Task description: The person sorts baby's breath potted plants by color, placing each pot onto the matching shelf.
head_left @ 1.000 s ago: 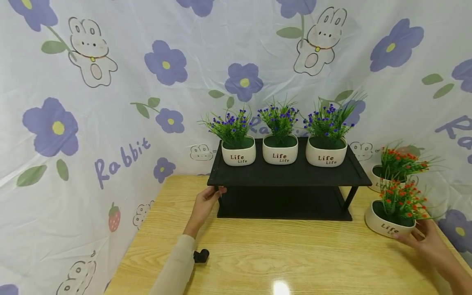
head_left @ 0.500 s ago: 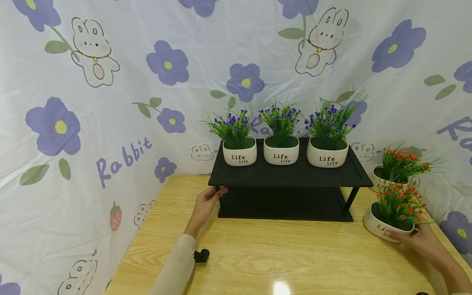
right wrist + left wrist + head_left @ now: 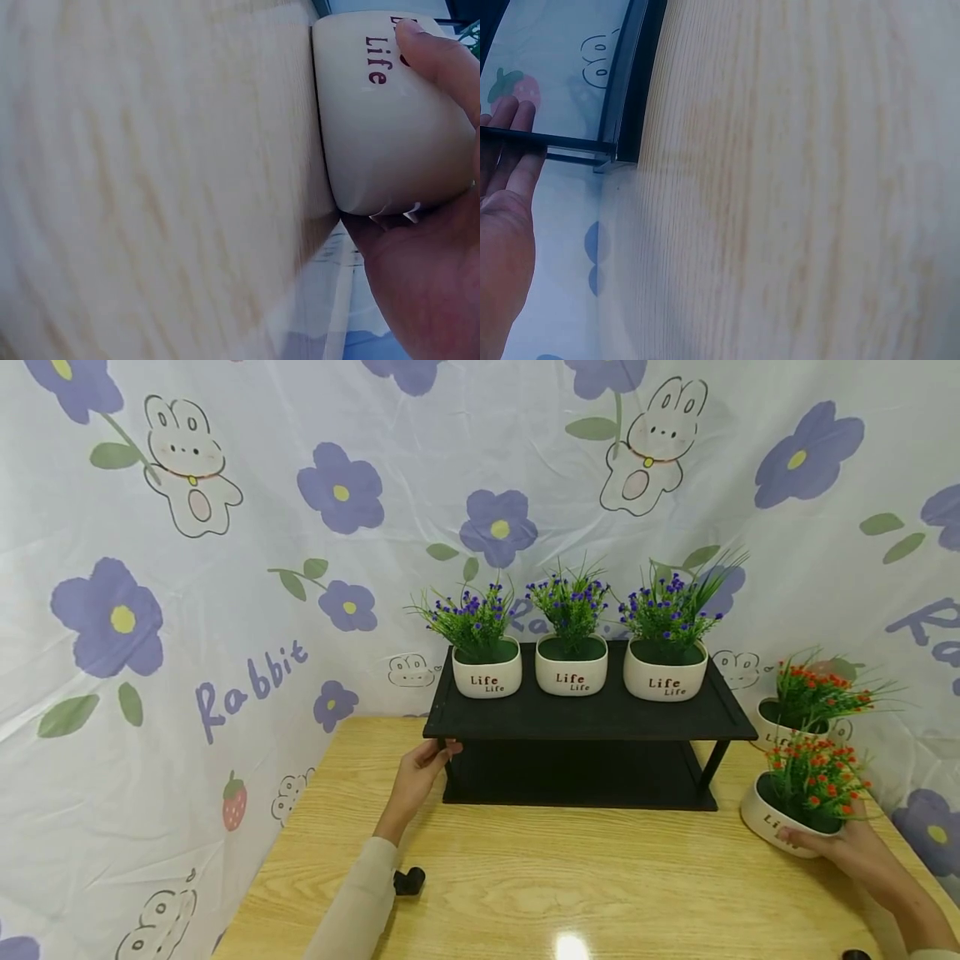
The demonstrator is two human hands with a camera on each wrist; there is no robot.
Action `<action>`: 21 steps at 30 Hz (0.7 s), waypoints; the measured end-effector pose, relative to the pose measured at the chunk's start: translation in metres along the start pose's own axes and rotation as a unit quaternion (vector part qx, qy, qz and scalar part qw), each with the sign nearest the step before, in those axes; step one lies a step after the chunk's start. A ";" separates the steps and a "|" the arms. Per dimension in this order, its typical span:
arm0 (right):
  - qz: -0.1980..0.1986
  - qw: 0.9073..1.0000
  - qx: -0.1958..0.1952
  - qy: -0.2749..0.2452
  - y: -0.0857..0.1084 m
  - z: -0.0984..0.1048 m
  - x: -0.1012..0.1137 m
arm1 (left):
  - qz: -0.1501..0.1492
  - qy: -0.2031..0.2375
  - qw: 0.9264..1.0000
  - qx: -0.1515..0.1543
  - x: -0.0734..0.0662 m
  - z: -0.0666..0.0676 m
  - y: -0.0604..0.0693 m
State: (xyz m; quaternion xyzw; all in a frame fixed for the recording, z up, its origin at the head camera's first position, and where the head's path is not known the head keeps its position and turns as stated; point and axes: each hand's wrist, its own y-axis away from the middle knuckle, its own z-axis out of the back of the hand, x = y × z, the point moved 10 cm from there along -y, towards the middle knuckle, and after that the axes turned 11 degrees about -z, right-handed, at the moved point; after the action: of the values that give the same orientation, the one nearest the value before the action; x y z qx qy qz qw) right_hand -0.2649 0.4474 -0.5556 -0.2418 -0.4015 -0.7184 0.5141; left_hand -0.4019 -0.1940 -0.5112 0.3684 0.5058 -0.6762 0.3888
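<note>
A black two-tier shelf (image 3: 585,718) stands on the table, and my left hand (image 3: 420,768) grips its front left post (image 3: 449,768). In the left wrist view the fingers (image 3: 525,169) pass behind that thin post; the thumb is hidden there. My right hand (image 3: 862,852) holds a white flowerpot (image 3: 780,818) with orange-red artificial flowers, right of the shelf. Its thumb (image 3: 439,56) lies on the lettered front, while the other fingers are mostly hidden behind the pot. The pot's base appears to be at the tabletop.
Three white pots with purple flowers, left (image 3: 487,672), middle (image 3: 572,670) and right (image 3: 665,675), stand on the upper tier. Another red-flowered pot (image 3: 776,727) is behind the held one. A small black elbow-shaped piece (image 3: 410,881) lies on the wooden table (image 3: 525,885).
My right hand has reached further round the red-flowered pot, its thumb now further left on the front. The pot has turned slightly. My left hand stays at the shelf post.
</note>
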 end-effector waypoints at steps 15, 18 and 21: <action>-0.011 0.995 -0.055 0.085 0.013 0.002 0.004 | 0.008 -0.004 1.000 -0.004 0.003 0.001 0.002; -0.003 0.994 -0.058 0.088 0.019 0.001 0.011 | 0.005 -0.006 1.000 -0.005 0.001 0.001 0.002; 0.016 0.993 -0.054 0.102 0.025 -0.004 0.022 | 0.003 -0.008 1.000 -0.007 0.000 0.001 0.002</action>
State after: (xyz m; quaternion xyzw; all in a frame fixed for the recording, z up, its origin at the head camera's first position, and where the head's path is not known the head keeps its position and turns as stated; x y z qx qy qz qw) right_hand -0.2485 0.4284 -0.5332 -0.2013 -0.3034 -0.7516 0.5500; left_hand -0.3998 -0.1955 -0.5115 0.3617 0.5061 -0.6747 0.3973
